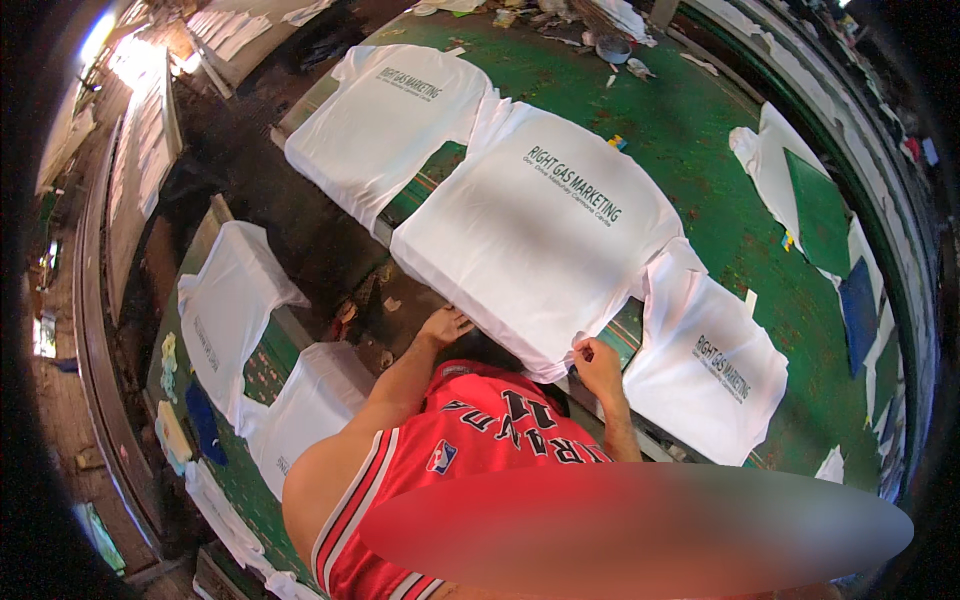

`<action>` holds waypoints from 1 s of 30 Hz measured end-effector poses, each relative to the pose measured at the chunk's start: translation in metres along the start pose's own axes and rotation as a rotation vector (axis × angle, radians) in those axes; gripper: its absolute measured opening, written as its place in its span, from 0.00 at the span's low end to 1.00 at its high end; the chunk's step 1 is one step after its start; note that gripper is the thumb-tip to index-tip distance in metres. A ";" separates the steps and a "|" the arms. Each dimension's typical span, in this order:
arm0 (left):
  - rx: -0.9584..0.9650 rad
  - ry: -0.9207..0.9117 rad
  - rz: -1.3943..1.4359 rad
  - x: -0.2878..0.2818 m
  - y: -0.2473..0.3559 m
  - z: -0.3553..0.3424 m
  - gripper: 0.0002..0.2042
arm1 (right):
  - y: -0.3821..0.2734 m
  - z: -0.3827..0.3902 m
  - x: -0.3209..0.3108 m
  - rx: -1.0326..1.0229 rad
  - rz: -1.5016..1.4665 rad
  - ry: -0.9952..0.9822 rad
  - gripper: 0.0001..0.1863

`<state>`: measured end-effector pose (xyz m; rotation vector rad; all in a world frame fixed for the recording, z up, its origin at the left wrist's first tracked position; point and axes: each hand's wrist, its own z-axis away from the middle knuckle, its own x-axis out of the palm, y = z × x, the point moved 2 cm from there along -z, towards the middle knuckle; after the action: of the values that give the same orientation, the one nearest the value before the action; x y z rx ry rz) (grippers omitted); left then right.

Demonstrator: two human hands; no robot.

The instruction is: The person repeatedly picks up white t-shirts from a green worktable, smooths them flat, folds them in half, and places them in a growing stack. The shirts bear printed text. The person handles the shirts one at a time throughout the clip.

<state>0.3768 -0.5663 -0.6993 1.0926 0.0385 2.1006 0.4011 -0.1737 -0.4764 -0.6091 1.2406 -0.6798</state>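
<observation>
A white printed shirt [520, 255] lies spread on a green board, its lower edge toward me. My left hand [445, 325] is at that edge on the left, fingers apart, tips by the fabric. My right hand [590, 360] pinches the shirt's lower right corner. Another white printed shirt [360, 140] lies up and left of it, and a third [705, 370] lies to the right. My red jersey [480, 420] fills the bottom middle, partly under a blurred oval.
A second green board [275, 365] at lower left carries more white shirts [225, 300]. The long green table [720, 180] has white cloths [775, 200] and blue pieces at the far right. Scraps and a grey container [610, 48] lie at the top. Wooden rails [95, 350] run along the left.
</observation>
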 end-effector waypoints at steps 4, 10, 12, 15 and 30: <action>-0.006 -0.229 -0.381 -0.025 0.006 -0.025 0.13 | -0.006 0.012 0.005 0.119 -0.031 0.089 0.07; 0.227 -0.675 -1.316 0.011 0.059 -0.001 0.16 | -0.032 0.027 0.031 0.186 0.068 0.417 0.08; 0.087 -0.608 -1.331 0.032 0.078 0.021 0.17 | -0.049 0.028 0.047 0.147 0.072 0.521 0.08; -0.029 -0.552 -1.462 0.062 0.105 0.062 0.18 | -0.076 0.023 0.072 0.100 0.028 0.542 0.09; 1.030 -0.171 -1.976 0.187 0.248 0.021 0.23 | -0.087 -0.024 0.093 0.318 0.472 0.697 0.31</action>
<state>0.1757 -0.6315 -0.4712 0.8838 1.5057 0.0555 0.3827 -0.3016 -0.4768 0.2205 1.7889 -0.6850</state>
